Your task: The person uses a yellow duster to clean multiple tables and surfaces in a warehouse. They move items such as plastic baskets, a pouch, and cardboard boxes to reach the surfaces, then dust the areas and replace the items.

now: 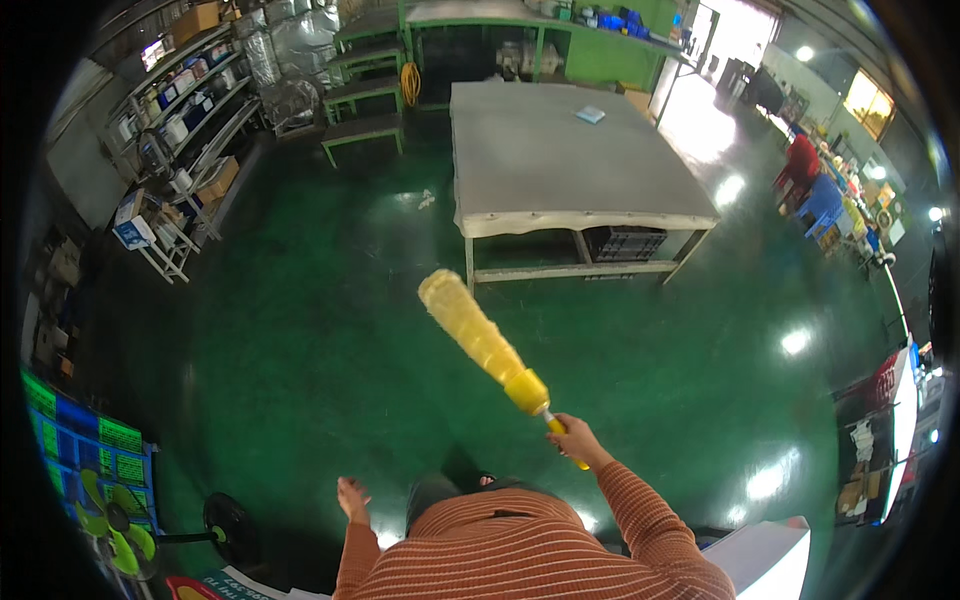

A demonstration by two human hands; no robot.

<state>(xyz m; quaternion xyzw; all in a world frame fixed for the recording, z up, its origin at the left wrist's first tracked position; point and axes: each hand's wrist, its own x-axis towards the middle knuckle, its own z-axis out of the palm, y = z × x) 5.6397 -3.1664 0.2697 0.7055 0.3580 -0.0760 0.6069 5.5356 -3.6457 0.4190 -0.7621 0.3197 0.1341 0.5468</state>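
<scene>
Yellow duster sits at the middle of the frame, fluffy and long, raised over the green floor. The right hand is closed around its handle; the left hand hangs open, holding nothing. It touches no surface yet; the grey table lies beyond at upper centre.

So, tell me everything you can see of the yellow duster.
The yellow duster has a long, fluffy, pale yellow head that looks like soft fibre, a brighter yellow collar at its base and a thin yellow handle. The right hand grips the handle; nothing else touches it. It is held in the air, slanting up and to the left from the hand, its tip pointing toward the grey-topped table, above the green floor.
</scene>
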